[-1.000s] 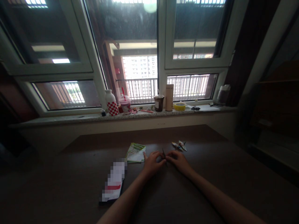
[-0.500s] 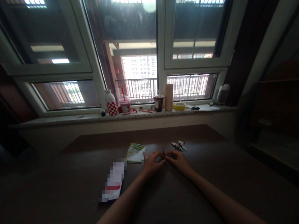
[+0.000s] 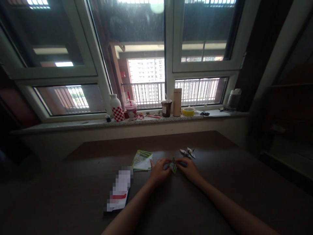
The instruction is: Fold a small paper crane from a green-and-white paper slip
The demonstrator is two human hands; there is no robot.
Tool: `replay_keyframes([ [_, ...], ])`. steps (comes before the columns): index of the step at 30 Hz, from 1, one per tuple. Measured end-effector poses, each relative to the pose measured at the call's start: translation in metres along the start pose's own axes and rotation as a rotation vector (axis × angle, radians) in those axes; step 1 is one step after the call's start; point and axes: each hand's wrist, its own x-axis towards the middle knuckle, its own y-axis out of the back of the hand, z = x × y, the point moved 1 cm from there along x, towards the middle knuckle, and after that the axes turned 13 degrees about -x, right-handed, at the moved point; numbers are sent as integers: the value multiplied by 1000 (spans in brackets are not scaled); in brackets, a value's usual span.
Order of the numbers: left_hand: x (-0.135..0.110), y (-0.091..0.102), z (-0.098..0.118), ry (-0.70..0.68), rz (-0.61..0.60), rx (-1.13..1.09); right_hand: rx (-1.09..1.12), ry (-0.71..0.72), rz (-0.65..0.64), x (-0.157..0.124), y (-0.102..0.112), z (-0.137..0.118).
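Observation:
Both my hands rest on a dark wooden table [image 3: 73,182] and pinch one small folded piece of greenish paper [image 3: 173,165] between them. My left hand [image 3: 158,171] grips its left side with curled fingers. My right hand [image 3: 188,169] grips its right side. The paper's flat face is turned toward me. Just beyond my right hand lies a small finished folded paper figure [image 3: 187,152]. A stack of green-and-white paper sheets [image 3: 142,160] lies just left of my left hand.
A phone with a blurred screen [image 3: 119,190] lies on the table at the left. The windowsill [image 3: 61,124] behind holds a checkered bottle [image 3: 116,108], a pink cup [image 3: 131,109], a dark cup [image 3: 166,108], a tan flask [image 3: 177,102] and a yellow tape roll [image 3: 188,111].
The folded paper between my fingers has turned from edge-on to showing its flat green face. My hands have hardly shifted.

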Motion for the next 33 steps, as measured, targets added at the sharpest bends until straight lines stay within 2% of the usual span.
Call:
replay_keyframes([
  [16,0,-1,2,-10,52,83,-202,110,-17,-4,9,-8],
  [24,-1,0,2,-35,72,121,-362,166,-100,-5,4,-3],
  [33,-2,0,2,-59,61,113,-367,179,-131,-7,3,-7],
])
